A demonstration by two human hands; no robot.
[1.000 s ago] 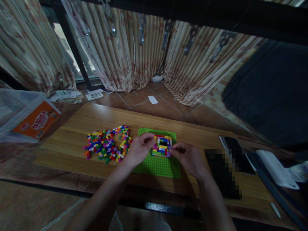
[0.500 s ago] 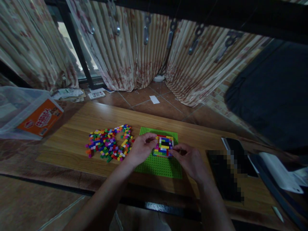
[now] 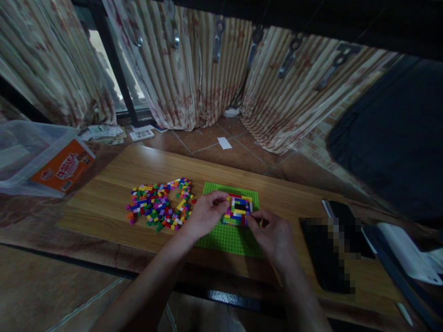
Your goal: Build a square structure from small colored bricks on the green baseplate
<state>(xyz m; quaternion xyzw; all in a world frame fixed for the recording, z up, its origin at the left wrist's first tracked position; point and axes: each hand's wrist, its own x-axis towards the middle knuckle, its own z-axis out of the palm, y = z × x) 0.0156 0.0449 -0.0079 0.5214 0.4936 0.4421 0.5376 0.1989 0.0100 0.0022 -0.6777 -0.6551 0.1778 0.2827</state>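
Observation:
A green studded baseplate (image 3: 226, 237) lies on the wooden table (image 3: 114, 193). On it stands a small square structure of multicoloured bricks (image 3: 238, 208). My left hand (image 3: 206, 214) curls round the structure's left side, fingers touching it. My right hand (image 3: 273, 233) is at its lower right corner, fingers pinched together against the bricks. Whether a loose brick is in that pinch is hidden. A pile of several loose coloured bricks (image 3: 159, 205) lies left of the baseplate.
A clear plastic bag with an orange box (image 3: 60, 166) sits at the table's left end. A dark phone (image 3: 342, 221) and a pixelated dark item (image 3: 325, 253) lie on the right, with white papers (image 3: 404, 251) beyond. Curtains (image 3: 194, 78) hang behind over a tiled floor.
The view has shifted slightly. My right hand has drawn closer to the structure's lower right corner; my left hand stays on its left side.

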